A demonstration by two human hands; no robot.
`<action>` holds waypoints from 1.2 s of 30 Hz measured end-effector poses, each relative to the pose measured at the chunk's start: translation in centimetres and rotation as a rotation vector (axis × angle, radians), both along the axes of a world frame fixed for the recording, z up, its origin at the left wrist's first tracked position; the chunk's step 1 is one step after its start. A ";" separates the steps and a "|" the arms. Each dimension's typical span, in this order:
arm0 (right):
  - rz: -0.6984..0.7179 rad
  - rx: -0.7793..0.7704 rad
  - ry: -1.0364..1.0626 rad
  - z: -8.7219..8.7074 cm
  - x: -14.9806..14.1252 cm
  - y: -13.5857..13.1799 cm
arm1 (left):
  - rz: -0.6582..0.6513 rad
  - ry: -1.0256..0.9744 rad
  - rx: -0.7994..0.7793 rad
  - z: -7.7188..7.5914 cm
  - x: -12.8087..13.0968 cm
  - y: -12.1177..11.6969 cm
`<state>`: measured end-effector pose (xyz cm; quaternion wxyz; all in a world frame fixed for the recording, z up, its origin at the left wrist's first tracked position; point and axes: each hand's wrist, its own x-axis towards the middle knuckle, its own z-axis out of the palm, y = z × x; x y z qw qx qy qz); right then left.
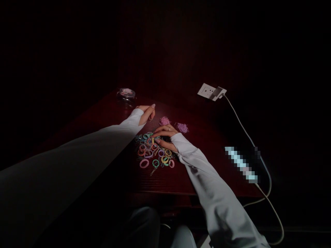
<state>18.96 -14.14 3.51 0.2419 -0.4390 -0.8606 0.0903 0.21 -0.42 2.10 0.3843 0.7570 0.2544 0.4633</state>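
Head view: our right hand (165,137), fingers spread and slightly bent, reaches over a pile of colorful hair ties (154,151) on a dark red table (162,184) — our left hand (147,113), fingers curled, hovers beyond them; we cannot tell whether it grips anything.

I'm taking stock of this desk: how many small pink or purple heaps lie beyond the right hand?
2. A pink heap lies just past the right hand's fingers; a purple heap lies right of it. The hand may hide more.
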 end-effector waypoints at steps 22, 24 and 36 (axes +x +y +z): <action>0.110 -0.032 0.009 0.3 -0.9 -0.1 | 0.023 0.014 0.000 -0.5 -0.3 1.5; 0.094 -0.051 0.044 0.5 -0.7 0.0 | 0.020 0.016 0.007 -0.6 -0.3 1.5; -0.024 -0.115 0.095 1.7 0.4 -0.8 | -0.014 0.018 0.022 -0.4 -0.3 0.7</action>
